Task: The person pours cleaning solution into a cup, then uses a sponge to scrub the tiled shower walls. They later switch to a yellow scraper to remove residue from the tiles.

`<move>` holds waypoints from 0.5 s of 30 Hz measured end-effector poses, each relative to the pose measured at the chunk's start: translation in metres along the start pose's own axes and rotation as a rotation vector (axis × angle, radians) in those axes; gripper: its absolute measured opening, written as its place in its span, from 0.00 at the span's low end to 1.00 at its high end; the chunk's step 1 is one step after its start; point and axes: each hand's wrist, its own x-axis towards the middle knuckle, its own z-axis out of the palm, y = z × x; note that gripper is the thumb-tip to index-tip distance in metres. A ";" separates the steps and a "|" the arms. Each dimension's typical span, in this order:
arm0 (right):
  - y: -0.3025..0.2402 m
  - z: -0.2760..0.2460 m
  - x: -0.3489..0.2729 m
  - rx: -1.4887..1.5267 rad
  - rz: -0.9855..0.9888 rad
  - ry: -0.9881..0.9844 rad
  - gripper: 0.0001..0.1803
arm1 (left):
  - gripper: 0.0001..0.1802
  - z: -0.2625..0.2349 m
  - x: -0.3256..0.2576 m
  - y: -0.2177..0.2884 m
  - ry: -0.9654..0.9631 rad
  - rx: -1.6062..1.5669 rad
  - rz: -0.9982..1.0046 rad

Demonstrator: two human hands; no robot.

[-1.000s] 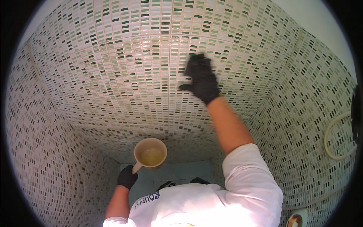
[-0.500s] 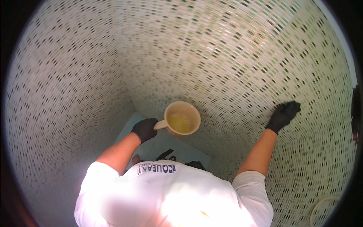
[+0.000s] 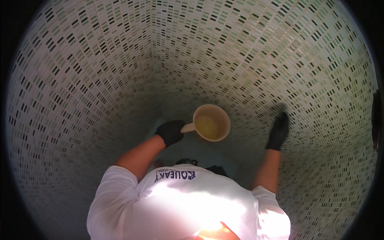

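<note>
My left hand (image 3: 171,133), in a black glove, is closed round the handle of a beige mug (image 3: 223,129). The mug is held out in front of me, its mouth upward, with a yellowish liquid (image 3: 207,127) at the bottom. Out to the right, my right hand (image 3: 279,130), also black-gloved, is raised with its fingers toward the tiled wall (image 3: 240,56). Motion smears its fingertips, so I cannot tell whether they touch the wall or hold anything.
Walls of small white, green and black mosaic tiles meet in a corner (image 3: 153,48) ahead and continue on both sides. Below the mug lies a dim bluish floor (image 3: 196,154). A pale ring shape (image 3: 346,222) shows at the lower right, and a dark object (image 3: 376,120) at the right edge.
My right hand has moved left and slightly down from its earlier spot on the wall. The left hand and mug appear farther right. The view has shifted and the scene is darker.
</note>
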 end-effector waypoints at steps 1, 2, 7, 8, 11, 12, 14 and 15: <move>-0.037 0.025 -0.021 -0.058 -0.016 -0.151 0.21 | 0.13 -0.005 0.001 -0.009 -0.016 0.014 -0.007; -0.070 0.049 -0.039 -0.046 -0.014 -0.295 0.19 | 0.13 -0.010 0.004 -0.016 -0.035 0.029 -0.003; -0.176 0.139 -0.096 -0.124 -0.338 -0.915 0.12 | 0.13 -0.028 0.009 -0.054 -0.061 0.057 0.052; -0.178 0.160 -0.107 -0.099 -0.289 -1.034 0.13 | 0.13 -0.030 0.011 -0.062 -0.069 0.052 0.067; -0.177 0.205 -0.132 -0.034 -0.140 -1.246 0.16 | 0.13 -0.045 0.012 -0.071 -0.120 0.085 0.070; -0.178 0.215 -0.138 -0.084 -0.102 -1.331 0.17 | 0.13 -0.049 0.013 -0.074 -0.140 0.105 0.064; -0.185 0.229 -0.140 -0.183 -0.043 -1.483 0.21 | 0.13 -0.054 0.012 -0.083 -0.125 0.094 0.083; -0.181 0.235 -0.146 -0.210 -0.084 -1.452 0.21 | 0.12 -0.054 0.010 -0.087 -0.115 0.090 0.095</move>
